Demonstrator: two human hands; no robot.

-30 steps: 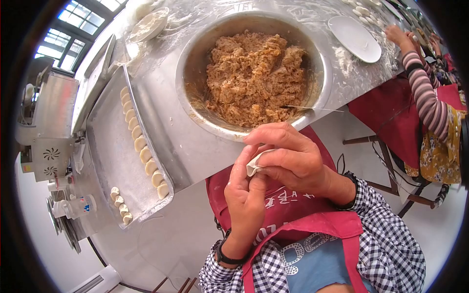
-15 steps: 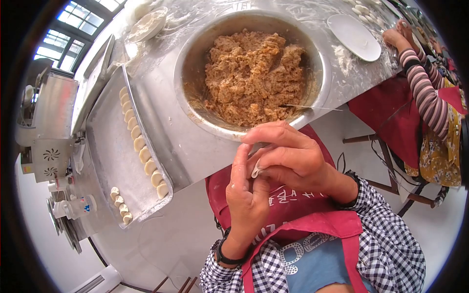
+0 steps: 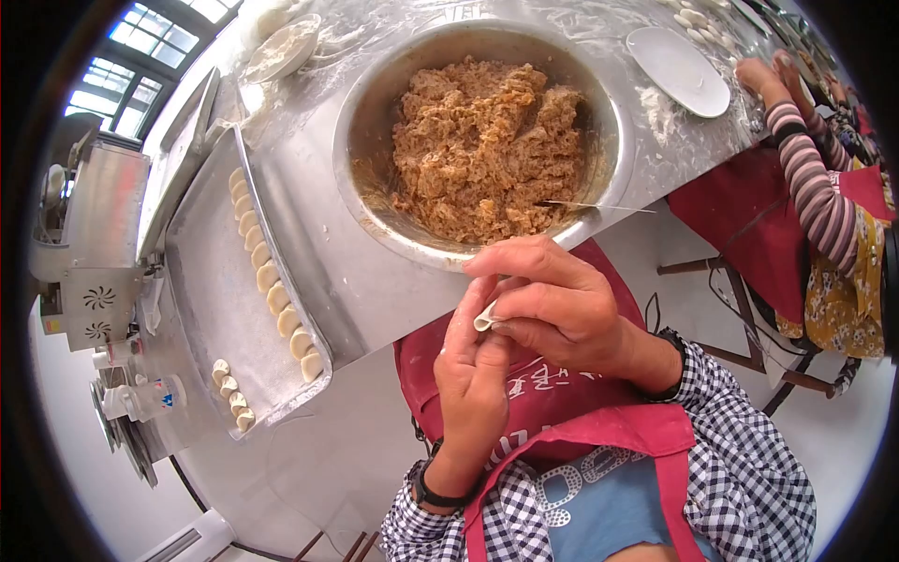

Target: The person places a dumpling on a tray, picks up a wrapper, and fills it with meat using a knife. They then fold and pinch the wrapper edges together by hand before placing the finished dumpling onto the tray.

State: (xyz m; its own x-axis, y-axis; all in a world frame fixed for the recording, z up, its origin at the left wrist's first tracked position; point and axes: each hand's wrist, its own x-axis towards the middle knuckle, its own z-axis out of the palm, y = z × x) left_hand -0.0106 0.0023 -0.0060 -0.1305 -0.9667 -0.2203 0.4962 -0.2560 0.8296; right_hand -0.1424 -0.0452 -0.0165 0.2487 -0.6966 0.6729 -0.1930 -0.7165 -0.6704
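Surface (image 3: 351, 281): stainless steel, dusted with flour, running away from the person's red apron (image 3: 552, 398).
Left hand (image 3: 473, 375): nearest, raised upright from a checked sleeve and a dark wristband (image 3: 434, 489); fingers closed against the dumpling.
Right hand (image 3: 562, 309): comes in from the right, fingers curled over and pinched shut on the same piece.
Dumpling (image 3: 486, 319): held in the air between both hands, just in front of the surface's near edge; only a pale folded lip shows, poking out to the picture's left from under the right fingers.
Long axis: cannot tell, most of it is hidden by the fingers.
Bowl (image 3: 370, 103): large steel one just beyond the hands, heaped with brown minced filling (image 3: 487, 140).
Spatula (image 3: 592, 206): thin, lying on the bowl's near rim, its end jutting out to the right past the edge.
Tray (image 3: 211, 272): left of the bowl, with a long row of finished dumplings (image 3: 272, 276) along its right side and a short row (image 3: 231, 393) at its near end.
Plate (image 3: 679, 70): white, far right of the bowl.
Small dish (image 3: 286, 47): far left, holding flour.
Co-worker: striped sleeve (image 3: 815, 187) at the far right, hand (image 3: 760, 75) on the surface beside the plate.
Machine (image 3: 89, 244): steel, beyond the tray at left.
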